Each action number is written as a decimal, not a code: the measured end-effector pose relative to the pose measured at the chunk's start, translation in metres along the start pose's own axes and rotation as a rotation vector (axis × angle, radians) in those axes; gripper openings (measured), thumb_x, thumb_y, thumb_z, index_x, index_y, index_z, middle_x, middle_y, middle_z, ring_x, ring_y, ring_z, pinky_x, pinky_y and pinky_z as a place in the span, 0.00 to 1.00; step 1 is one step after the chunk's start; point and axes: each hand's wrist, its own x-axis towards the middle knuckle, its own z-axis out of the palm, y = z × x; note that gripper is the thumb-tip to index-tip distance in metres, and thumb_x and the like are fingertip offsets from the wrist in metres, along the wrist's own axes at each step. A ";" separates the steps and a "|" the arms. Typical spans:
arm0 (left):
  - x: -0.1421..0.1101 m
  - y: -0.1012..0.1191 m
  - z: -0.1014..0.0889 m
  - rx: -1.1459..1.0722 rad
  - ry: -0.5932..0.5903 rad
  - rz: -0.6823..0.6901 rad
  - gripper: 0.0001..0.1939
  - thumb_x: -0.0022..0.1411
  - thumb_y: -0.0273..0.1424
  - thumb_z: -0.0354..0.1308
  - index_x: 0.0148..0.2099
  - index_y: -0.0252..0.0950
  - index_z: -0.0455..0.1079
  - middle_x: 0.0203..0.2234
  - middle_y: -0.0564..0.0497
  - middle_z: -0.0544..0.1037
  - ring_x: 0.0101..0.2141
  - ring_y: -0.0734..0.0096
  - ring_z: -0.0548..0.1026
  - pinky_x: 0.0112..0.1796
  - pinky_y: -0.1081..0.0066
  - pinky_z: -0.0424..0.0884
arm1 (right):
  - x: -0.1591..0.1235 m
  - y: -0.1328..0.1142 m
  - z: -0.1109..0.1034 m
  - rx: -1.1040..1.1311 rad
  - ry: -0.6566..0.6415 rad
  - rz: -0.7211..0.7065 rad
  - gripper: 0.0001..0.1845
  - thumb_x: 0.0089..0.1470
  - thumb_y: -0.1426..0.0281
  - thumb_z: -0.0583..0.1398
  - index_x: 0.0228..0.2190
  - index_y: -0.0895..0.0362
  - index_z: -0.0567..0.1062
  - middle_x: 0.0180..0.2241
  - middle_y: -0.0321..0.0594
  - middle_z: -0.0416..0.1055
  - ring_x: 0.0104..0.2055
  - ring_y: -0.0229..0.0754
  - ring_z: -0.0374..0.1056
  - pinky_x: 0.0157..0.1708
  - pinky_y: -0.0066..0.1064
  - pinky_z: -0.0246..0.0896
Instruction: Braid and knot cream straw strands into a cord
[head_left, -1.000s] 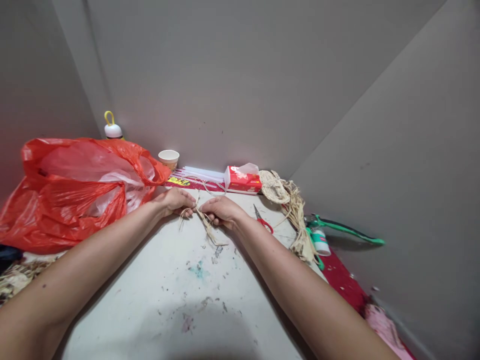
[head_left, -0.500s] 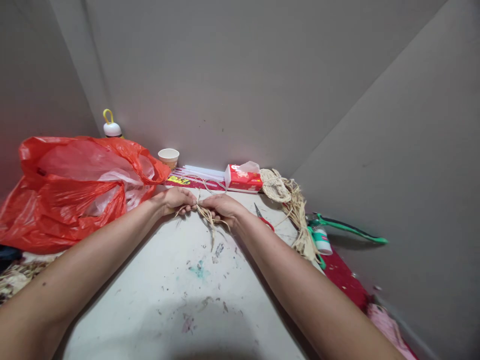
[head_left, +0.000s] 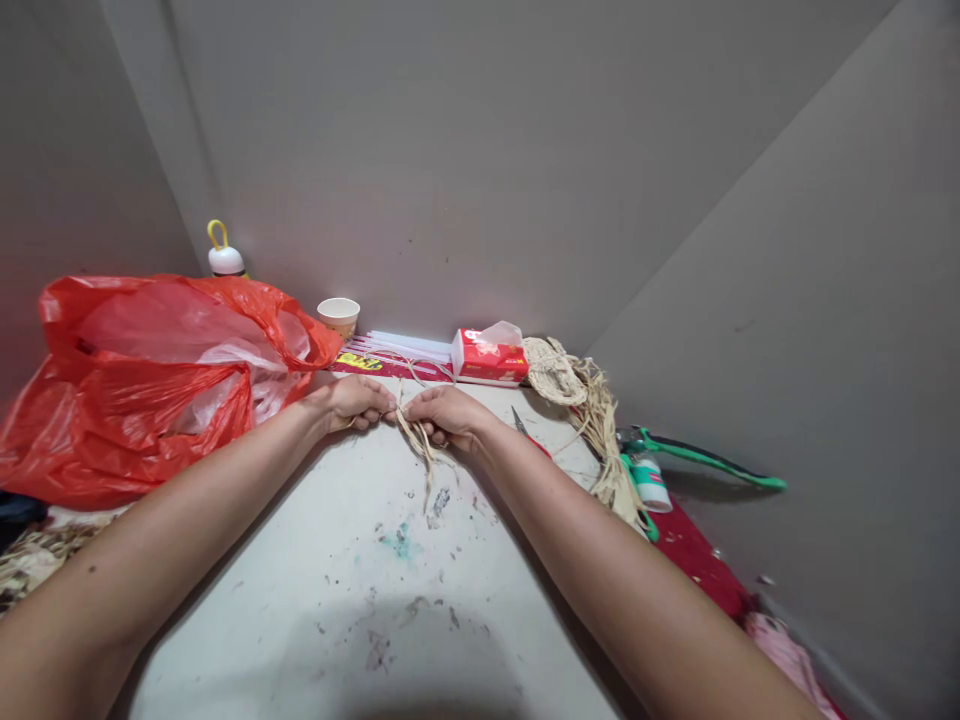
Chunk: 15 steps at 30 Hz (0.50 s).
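Both my arms reach forward over a white, paint-flecked table (head_left: 360,610). My left hand (head_left: 351,402) and my right hand (head_left: 446,414) meet at the far middle of the table, fingers curled and pinched. Between them they hold thin pale straw-like strands (head_left: 420,452), whose loose ends trail down toward me onto the table. The fingertips of the two hands almost touch.
A big red plastic bag (head_left: 142,375) fills the left side. Along the back wall stand a white bottle (head_left: 223,257), a paper cup (head_left: 338,315), a red tissue pack (head_left: 487,358) and more coiled straw fibre (head_left: 581,405). Scissors (head_left: 525,430) and a green-handled tool (head_left: 697,460) lie right.
The hands have drawn closer together on the strands. The loose ends that lay out to the right now hang straighter toward me.
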 end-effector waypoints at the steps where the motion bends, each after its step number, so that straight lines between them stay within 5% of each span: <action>1: 0.000 0.000 0.000 0.012 -0.002 0.002 0.03 0.47 0.21 0.59 0.24 0.30 0.68 0.17 0.50 0.72 0.12 0.87 0.52 0.12 0.82 0.43 | -0.001 0.000 0.000 -0.004 -0.001 -0.007 0.08 0.44 0.77 0.60 0.17 0.61 0.68 0.08 0.30 0.59 0.09 0.26 0.47 0.08 0.18 0.38; 6: -0.001 0.000 0.001 0.114 0.017 0.009 0.07 0.47 0.26 0.60 0.20 0.31 0.69 0.12 0.53 0.67 0.12 0.86 0.49 0.14 0.79 0.41 | -0.003 0.001 -0.001 -0.011 0.019 -0.034 0.08 0.45 0.78 0.59 0.18 0.60 0.69 0.10 0.30 0.63 0.09 0.26 0.46 0.08 0.19 0.38; 15: 0.000 -0.003 0.010 0.237 0.204 0.033 0.04 0.47 0.25 0.58 0.22 0.33 0.68 0.17 0.54 0.72 0.12 0.84 0.54 0.14 0.78 0.46 | -0.008 -0.006 -0.002 -0.174 0.136 -0.069 0.14 0.43 0.75 0.60 0.12 0.59 0.65 0.08 0.30 0.61 0.08 0.27 0.45 0.08 0.23 0.36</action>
